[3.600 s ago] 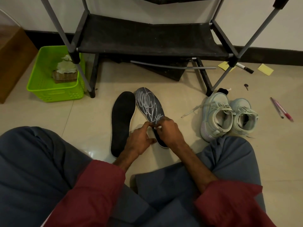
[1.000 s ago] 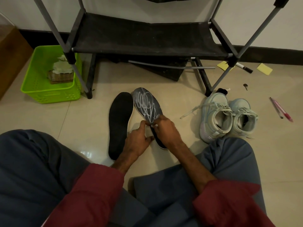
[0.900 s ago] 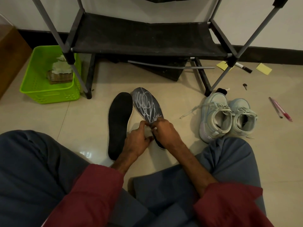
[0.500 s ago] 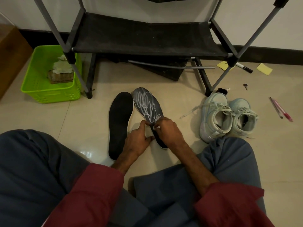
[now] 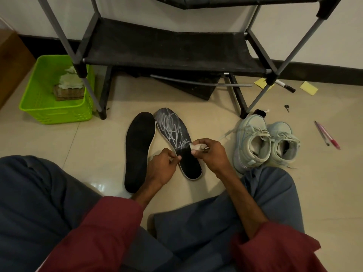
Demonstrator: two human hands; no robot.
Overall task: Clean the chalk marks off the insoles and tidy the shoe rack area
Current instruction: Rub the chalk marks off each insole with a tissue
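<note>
Dark grey foam insole (image 5: 172, 132) lying flat on beige tiled floor (image 5: 98, 146) in front of black fabric-shelf shoe rack (image 5: 167, 48). Toe half carrying white chalk scribble of loops and zigzags; heel half showing plain black. Matching unmarked black insole (image 5: 138, 150) lying just beside it on left. Right hand (image 5: 213, 154) pinching small crumpled white tissue (image 5: 196, 147) against scribble's lower edge. Left hand (image 5: 163, 167) curling fingers at marked insole's left rim; grip unclear.
</note>
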